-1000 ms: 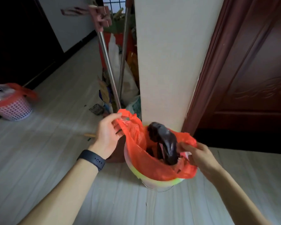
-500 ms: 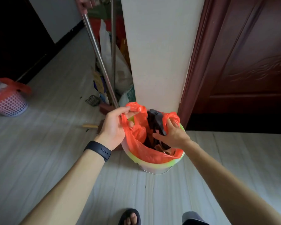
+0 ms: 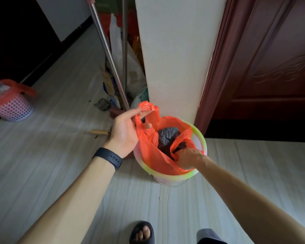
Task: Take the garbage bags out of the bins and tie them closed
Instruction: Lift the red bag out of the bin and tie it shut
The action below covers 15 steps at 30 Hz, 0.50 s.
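A small bin with a green-yellow rim (image 3: 200, 133) stands on the floor against a white pillar. An orange garbage bag (image 3: 151, 155) lines it, with a dark crumpled bag (image 3: 167, 136) inside. My left hand (image 3: 125, 131) pinches the bag's left handle and holds it up above the rim. My right hand (image 3: 187, 158) reaches down into the bag's mouth at the near side, fingers curled round the orange plastic of the other handle; its fingertips are hidden.
A pink perforated bin (image 3: 12, 108) with its own red bag sits at the far left. Two metal poles (image 3: 109, 55), bags and clutter lean behind the pillar. A brown door (image 3: 271, 67) is at the right. My sandalled feet (image 3: 142, 232) are near the bottom edge.
My right hand has dropped from the bag's far edge into the near side of the bin. The left hand keeps its handle, and the view has tilted downward.
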Tool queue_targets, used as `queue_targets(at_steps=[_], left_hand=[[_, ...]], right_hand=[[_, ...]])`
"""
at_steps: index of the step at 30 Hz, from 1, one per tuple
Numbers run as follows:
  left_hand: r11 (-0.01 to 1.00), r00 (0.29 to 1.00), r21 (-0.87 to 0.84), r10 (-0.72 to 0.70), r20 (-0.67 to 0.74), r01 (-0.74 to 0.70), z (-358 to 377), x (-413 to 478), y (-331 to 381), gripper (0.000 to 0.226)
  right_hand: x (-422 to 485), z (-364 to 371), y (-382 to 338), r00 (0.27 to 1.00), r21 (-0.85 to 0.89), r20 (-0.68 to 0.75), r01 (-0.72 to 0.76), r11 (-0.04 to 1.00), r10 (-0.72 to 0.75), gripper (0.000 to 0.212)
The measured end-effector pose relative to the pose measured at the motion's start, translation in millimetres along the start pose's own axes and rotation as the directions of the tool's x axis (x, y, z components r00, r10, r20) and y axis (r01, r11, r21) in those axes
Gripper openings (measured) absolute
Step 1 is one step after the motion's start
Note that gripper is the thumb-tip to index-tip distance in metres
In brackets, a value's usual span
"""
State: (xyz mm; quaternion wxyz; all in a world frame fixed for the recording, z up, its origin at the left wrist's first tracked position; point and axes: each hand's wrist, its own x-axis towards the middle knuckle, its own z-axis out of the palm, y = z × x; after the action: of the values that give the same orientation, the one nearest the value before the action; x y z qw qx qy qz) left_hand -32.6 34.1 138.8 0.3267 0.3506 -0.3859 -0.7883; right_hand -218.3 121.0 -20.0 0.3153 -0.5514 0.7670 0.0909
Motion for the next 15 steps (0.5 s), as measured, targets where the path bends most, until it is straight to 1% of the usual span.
queue_targets(at_steps=[1,2,3,4,6,7,8,9,10,11,13,14,15], left_hand=[[0.999,1.0,0.033,-0.019,0.021,0.018,2.2,-1.4,0.3,0.043],[0.997,0.999,0.065,-0.031,0.033,0.029,4.5,-1.9,0.5,0.041],[0.995,0.999,0.093,-0.039,0.032,0.036,5.2,-0.9,0.7,0.034],[0.992,0.999,0.117,-0.041,0.025,0.038,5.8,1.0,0.7,0.024],[0.983,0.999,0.181,-0.029,0.014,0.026,4.3,5.9,0.6,0.014],[0.972,1.0,0.235,-0.022,0.011,0.018,4.7,7.2,-0.5,0.013],[0.951,1.0,0.311,-0.007,0.017,0.001,6.2,7.8,-2.8,0.013],[0.913,0.999,0.407,0.02,0.032,-0.031,8.4,8.0,-6.4,0.012],[0.852,0.997,0.518,0.053,0.057,-0.075,11.2,6.5,-11.1,0.012],[0.763,0.991,0.633,0.084,0.106,-0.132,14.3,4.3,-16.8,0.01],[0.531,0.966,0.808,0.102,0.238,-0.255,17.9,-0.2,-32.4,0.006],[0.407,0.955,0.865,0.1,0.278,-0.294,19.1,-3.4,-39.3,0.005],[0.302,0.952,0.903,0.104,0.289,-0.307,19.0,-6.7,-44.7,0.006]], right_hand=[[-5.6,-3.0,-0.5,1.0,0.07,0.012,0.018,0.997,-0.019,0.044],[-12.8,-7.1,-1.0,0.999,0.177,-0.004,0.043,0.983,-0.043,0.04],[-22.1,-12.3,-1.5,0.998,0.292,-0.037,0.056,0.955,-0.047,0.035],[-27.9,-15.3,2.5,0.991,0.417,-0.133,0.081,0.905,-0.028,0.03],[-44.0,-24.4,8.4,0.924,0.609,-0.373,0.177,0.773,0.082,0.029],[-54.7,-31.4,10.6,0.89,0.722,-0.427,0.231,0.652,0.158,0.027],[-62.1,-37.7,11.6,0.884,0.839,-0.411,0.271,0.472,0.223,0.026],[-70.1,-46.7,10.0,0.894,0.909,-0.372,0.296,0.293,0.249,0.026],[-76.0,-53.8,9.0,0.91,0.938,-0.337,0.301,0.174,0.243,0.027],[-80.8,-59.9,7.7,0.927,0.948,-0.312,0.291,0.127,0.207,0.03],[-87.8,-68.2,2.1,0.959,0.959,-0.271,0.261,0.107,0.087,0.04],[-91.0,-69.2,-0.8,0.966,0.963,-0.255,0.251,0.099,0.033,0.042],[-93.6,-68.9,-3.7,0.97,0.966,-0.244,0.243,0.09,0.002,0.039]])
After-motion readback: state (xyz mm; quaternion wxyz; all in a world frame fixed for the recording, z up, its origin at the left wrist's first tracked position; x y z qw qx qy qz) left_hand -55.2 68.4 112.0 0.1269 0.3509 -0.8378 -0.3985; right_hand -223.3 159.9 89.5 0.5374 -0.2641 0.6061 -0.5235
